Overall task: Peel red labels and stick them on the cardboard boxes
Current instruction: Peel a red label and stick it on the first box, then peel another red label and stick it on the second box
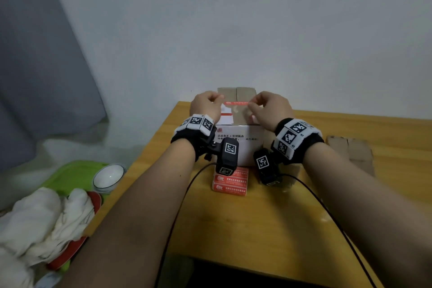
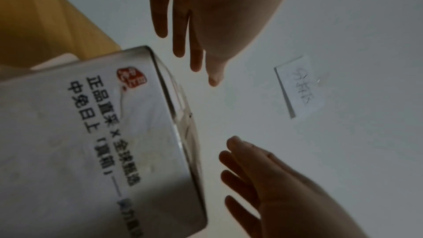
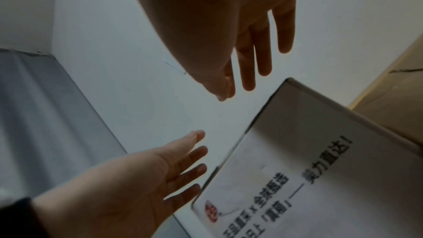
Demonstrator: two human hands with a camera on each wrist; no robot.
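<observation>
A red label [image 1: 237, 103] is stretched flat between my two hands, just above the top of a white printed cardboard box [image 1: 238, 145]. My left hand [image 1: 218, 98] pinches its left end and my right hand [image 1: 253, 103] pinches its right end. A red stack of label sheets [image 1: 230, 181] lies on the table in front of the box. The wrist views show the box front [image 2: 91, 142] [image 3: 309, 169] from below and both hands above its top edge, but the label itself is hidden there.
A brown cardboard box [image 1: 236, 92] stands behind the white one, against the wall. Flattened cardboard [image 1: 350, 152] lies at the right on the wooden table [image 1: 257, 229]. Left of the table are a white bowl [image 1: 108, 176], white cloth [image 1: 39, 220] and a grey curtain [image 1: 35, 65]. Black cables [image 1: 177, 213] cross the table.
</observation>
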